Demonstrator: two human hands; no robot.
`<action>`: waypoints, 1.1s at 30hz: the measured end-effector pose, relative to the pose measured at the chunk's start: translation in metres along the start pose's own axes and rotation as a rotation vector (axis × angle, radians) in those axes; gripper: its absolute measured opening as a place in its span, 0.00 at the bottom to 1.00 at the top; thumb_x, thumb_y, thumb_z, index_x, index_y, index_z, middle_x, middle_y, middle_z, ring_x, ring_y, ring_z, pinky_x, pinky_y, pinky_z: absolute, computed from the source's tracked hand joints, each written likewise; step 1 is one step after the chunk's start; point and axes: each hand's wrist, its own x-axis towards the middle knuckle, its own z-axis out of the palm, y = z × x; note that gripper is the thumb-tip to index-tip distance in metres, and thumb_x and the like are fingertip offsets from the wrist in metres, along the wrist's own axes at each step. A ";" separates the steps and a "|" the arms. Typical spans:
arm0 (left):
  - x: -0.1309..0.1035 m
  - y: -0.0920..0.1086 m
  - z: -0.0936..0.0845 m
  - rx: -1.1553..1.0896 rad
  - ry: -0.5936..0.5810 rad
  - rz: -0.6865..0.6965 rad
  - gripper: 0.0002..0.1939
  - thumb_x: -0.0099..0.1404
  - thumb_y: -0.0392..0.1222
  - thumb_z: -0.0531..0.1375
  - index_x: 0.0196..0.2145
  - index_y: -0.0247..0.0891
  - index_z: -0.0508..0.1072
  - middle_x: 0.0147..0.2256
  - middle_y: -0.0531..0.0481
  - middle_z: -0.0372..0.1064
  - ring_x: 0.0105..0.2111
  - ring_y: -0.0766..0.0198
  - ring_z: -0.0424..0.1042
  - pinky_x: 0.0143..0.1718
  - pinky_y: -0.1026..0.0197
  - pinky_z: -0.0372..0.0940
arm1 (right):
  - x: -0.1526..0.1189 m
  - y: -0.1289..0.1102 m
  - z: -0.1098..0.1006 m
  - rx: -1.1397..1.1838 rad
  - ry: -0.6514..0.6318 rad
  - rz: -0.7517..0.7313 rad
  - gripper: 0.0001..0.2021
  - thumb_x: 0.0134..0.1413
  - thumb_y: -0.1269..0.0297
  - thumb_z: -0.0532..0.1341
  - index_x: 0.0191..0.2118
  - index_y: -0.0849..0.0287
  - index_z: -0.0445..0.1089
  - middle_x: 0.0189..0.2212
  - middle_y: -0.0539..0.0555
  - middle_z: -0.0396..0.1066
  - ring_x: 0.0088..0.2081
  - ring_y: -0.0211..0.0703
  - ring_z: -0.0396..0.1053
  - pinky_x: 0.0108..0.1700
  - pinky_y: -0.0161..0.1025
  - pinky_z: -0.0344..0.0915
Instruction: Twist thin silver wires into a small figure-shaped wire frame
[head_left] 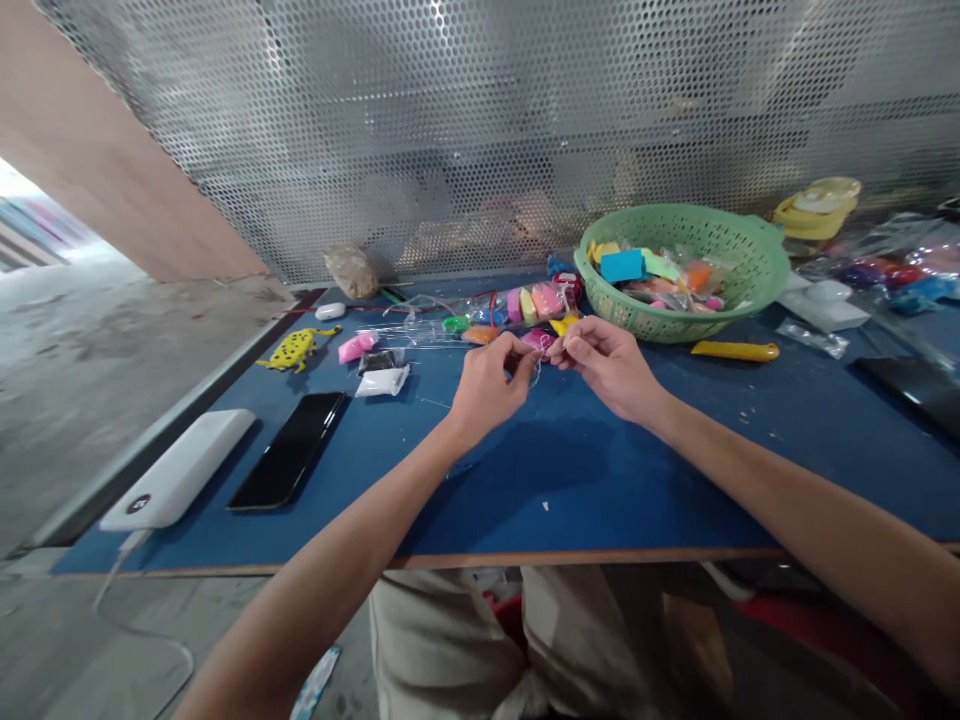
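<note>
While your left hand (489,388) pinches a thin white string (544,345) between thumb and forefinger, your right hand (613,366) clamps it with the fingertips; the string loops between both hands above the blue tabletop (525,510), left of the green plastic basket (675,323).

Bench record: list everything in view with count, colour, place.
perforated panel: 1, silver, back
tabletop: 1, blue, centre
plastic basket: 1, green, back right
basket pieces: several, mixed, inside
utility knife: 1, yellow, before basket
round items: unclear, yellow, back right
bagged pieces: several, mixed, right
flat object: 1, black, right
power bank: 1, white, left
cable: 1, white, lower left
smartphone: 1, black, left
spotted toy animal: 1, yellow, left
oval case: 1, white, left
small packets: 3; pink, black, white; left
wrapped pieces: several, mixed, behind hands
thin strand: count unclear, pale, fingertips
trousers: 1, beige, below
left hand: 1, bare, centre
right hand: 1, bare, centre
</note>
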 end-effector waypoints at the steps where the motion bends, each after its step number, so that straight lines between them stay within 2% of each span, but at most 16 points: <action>1: 0.000 -0.002 0.000 0.012 0.004 0.005 0.08 0.70 0.43 0.58 0.33 0.38 0.70 0.26 0.52 0.73 0.24 0.67 0.72 0.27 0.63 0.65 | 0.000 0.000 0.000 0.031 0.001 0.028 0.12 0.55 0.53 0.69 0.36 0.54 0.69 0.35 0.50 0.76 0.36 0.39 0.74 0.44 0.41 0.73; 5: 0.001 -0.007 -0.002 0.061 0.017 0.026 0.08 0.69 0.43 0.58 0.33 0.38 0.70 0.25 0.52 0.72 0.24 0.66 0.72 0.27 0.63 0.65 | -0.001 -0.002 -0.001 0.104 0.010 0.117 0.13 0.54 0.53 0.70 0.37 0.53 0.68 0.34 0.48 0.76 0.37 0.38 0.76 0.46 0.41 0.75; 10: 0.003 -0.007 -0.006 0.043 -0.013 0.028 0.08 0.72 0.43 0.56 0.34 0.38 0.68 0.21 0.54 0.70 0.22 0.68 0.71 0.27 0.64 0.64 | 0.000 -0.003 -0.003 0.166 0.034 0.141 0.12 0.54 0.55 0.70 0.36 0.53 0.68 0.31 0.46 0.76 0.36 0.37 0.77 0.44 0.38 0.75; 17: 0.004 -0.007 -0.007 -0.041 -0.024 -0.074 0.09 0.72 0.43 0.57 0.34 0.38 0.68 0.21 0.56 0.69 0.18 0.71 0.69 0.24 0.66 0.65 | -0.001 0.000 -0.001 0.201 0.002 0.118 0.10 0.55 0.56 0.70 0.36 0.54 0.70 0.32 0.48 0.78 0.37 0.37 0.77 0.44 0.37 0.75; 22: 0.004 -0.002 -0.006 -0.105 -0.004 -0.079 0.09 0.70 0.45 0.58 0.34 0.38 0.69 0.25 0.53 0.70 0.22 0.70 0.73 0.22 0.68 0.67 | -0.001 -0.001 0.002 0.206 0.060 0.074 0.09 0.57 0.56 0.69 0.35 0.53 0.71 0.31 0.47 0.75 0.34 0.36 0.74 0.42 0.36 0.73; 25: 0.002 0.004 -0.002 -0.148 -0.013 -0.109 0.10 0.70 0.46 0.59 0.33 0.38 0.69 0.24 0.54 0.69 0.21 0.70 0.73 0.20 0.70 0.66 | -0.002 -0.002 0.004 0.104 0.072 -0.026 0.08 0.56 0.57 0.69 0.38 0.53 0.73 0.35 0.49 0.75 0.37 0.37 0.73 0.44 0.38 0.72; 28: -0.001 0.009 0.004 -0.272 -0.022 -0.201 0.11 0.69 0.47 0.60 0.33 0.38 0.68 0.22 0.56 0.66 0.19 0.69 0.72 0.18 0.70 0.66 | -0.002 -0.002 0.003 -0.146 0.127 -0.117 0.15 0.50 0.59 0.72 0.44 0.54 0.75 0.36 0.50 0.75 0.36 0.38 0.72 0.43 0.40 0.71; 31: -0.003 0.011 0.009 -0.408 0.012 -0.266 0.12 0.68 0.48 0.62 0.34 0.37 0.69 0.23 0.55 0.68 0.20 0.68 0.73 0.23 0.66 0.71 | -0.001 -0.001 0.000 -0.295 0.174 -0.139 0.24 0.46 0.59 0.74 0.50 0.55 0.74 0.35 0.51 0.76 0.34 0.40 0.72 0.41 0.41 0.71; 33: -0.005 0.012 0.012 -0.472 0.023 -0.280 0.12 0.68 0.49 0.63 0.34 0.37 0.70 0.27 0.53 0.71 0.22 0.68 0.74 0.26 0.65 0.73 | -0.001 0.000 -0.001 -0.351 0.172 -0.147 0.25 0.47 0.57 0.73 0.52 0.55 0.74 0.38 0.53 0.77 0.35 0.41 0.73 0.41 0.43 0.72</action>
